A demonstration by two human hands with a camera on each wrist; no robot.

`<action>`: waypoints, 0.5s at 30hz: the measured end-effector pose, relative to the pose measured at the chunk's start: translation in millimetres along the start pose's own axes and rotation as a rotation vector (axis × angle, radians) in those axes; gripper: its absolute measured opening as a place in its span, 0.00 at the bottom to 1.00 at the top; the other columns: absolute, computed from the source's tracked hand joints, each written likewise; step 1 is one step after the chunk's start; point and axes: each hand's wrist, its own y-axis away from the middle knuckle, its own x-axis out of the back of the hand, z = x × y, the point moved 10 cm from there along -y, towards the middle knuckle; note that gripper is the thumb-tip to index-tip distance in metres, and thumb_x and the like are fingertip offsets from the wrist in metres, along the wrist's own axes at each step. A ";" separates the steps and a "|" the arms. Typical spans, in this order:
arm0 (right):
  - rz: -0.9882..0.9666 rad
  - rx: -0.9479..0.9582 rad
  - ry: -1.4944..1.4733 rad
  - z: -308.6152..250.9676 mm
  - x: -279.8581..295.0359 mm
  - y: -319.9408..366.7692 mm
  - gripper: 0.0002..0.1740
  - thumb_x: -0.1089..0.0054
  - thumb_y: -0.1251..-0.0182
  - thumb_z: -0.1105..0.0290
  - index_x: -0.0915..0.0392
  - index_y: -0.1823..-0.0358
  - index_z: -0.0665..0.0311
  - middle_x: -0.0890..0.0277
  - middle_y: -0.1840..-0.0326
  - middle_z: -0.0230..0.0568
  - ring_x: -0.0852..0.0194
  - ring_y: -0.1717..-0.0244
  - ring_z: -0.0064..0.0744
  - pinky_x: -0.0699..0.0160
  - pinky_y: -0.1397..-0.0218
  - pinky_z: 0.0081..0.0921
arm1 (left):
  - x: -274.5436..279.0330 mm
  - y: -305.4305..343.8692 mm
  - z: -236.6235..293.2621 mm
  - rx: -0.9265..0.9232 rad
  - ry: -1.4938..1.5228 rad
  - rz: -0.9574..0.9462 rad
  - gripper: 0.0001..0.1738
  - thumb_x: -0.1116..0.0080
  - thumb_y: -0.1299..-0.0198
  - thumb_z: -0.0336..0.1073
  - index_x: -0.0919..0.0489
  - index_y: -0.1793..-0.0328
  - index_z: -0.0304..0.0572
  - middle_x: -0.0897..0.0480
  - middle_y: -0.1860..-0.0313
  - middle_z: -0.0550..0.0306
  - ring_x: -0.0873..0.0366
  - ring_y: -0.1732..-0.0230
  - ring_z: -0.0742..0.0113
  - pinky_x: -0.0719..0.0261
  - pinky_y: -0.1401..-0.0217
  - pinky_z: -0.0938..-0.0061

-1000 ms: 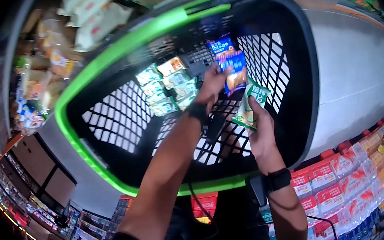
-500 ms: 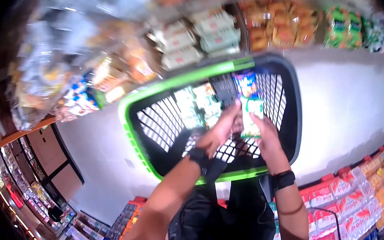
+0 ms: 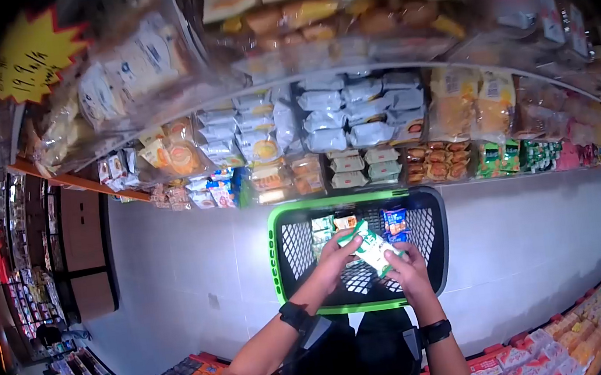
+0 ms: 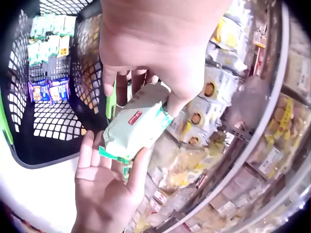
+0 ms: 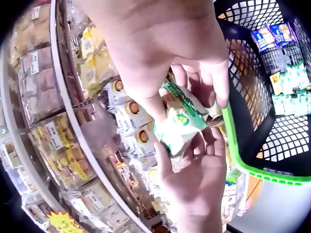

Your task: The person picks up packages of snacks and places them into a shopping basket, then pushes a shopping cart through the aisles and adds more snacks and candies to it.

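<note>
A green-and-white snack packet (image 3: 376, 248) is held between both hands above the shopping basket (image 3: 276, 268). My left hand (image 3: 330, 264) grips its upper left end, thumb on top. At the lower right end, my right hand (image 3: 409, 273) pinches it with thumb and fingers. The left wrist view shows the packet's pale back with a small red label (image 4: 135, 117); its printed green front (image 5: 182, 116) faces the right wrist camera. Inside the black mesh basket with its green rim lie blue snack packets (image 3: 395, 221) on the right and green-and-white packets (image 3: 322, 223) on the left.
Shelves of bagged breads and cakes (image 3: 347, 112) run along beyond the basket, with a yellow star price sign (image 3: 37, 54) at upper left. Pale floor (image 3: 521, 236) spreads on both sides. Stacked red-and-white packs (image 3: 516, 357) stand near the person's right side.
The left hand has left the blue packets and now holds the green-and-white packet along with the right hand. The head view has tilted up and back, so the basket appears smaller and more shelves show.
</note>
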 end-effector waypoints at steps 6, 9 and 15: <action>0.089 -0.264 0.010 157.3 41.5 -112.5 0.19 0.38 0.37 0.66 0.29 0.49 0.69 0.23 0.55 0.39 0.23 0.52 0.28 0.26 0.50 0.29 | 112.6 -70.7 -142.7 0.240 -0.027 0.166 0.18 0.38 0.40 0.34 0.25 0.47 0.31 0.19 0.61 0.57 0.24 0.69 0.75 0.27 0.68 0.84; 0.058 -0.297 0.215 269.3 75.8 -199.4 0.16 0.36 0.40 0.67 0.24 0.55 0.70 0.21 0.62 0.38 0.23 0.61 0.25 0.27 0.58 0.25 | 168.1 -109.7 -205.1 0.373 -0.242 0.301 0.20 0.38 0.41 0.33 0.27 0.48 0.27 0.20 0.65 0.55 0.24 0.69 0.74 0.27 0.70 0.81; 0.129 -0.125 0.559 353.5 98.0 -311.2 0.28 0.31 0.48 0.60 0.24 0.53 0.76 0.19 0.58 0.48 0.21 0.61 0.31 0.24 0.58 0.27 | 257.8 -213.7 -307.2 0.257 -0.725 0.415 0.29 0.33 0.50 0.45 0.26 0.46 0.34 0.19 0.54 0.44 0.20 0.53 0.56 0.25 0.50 0.68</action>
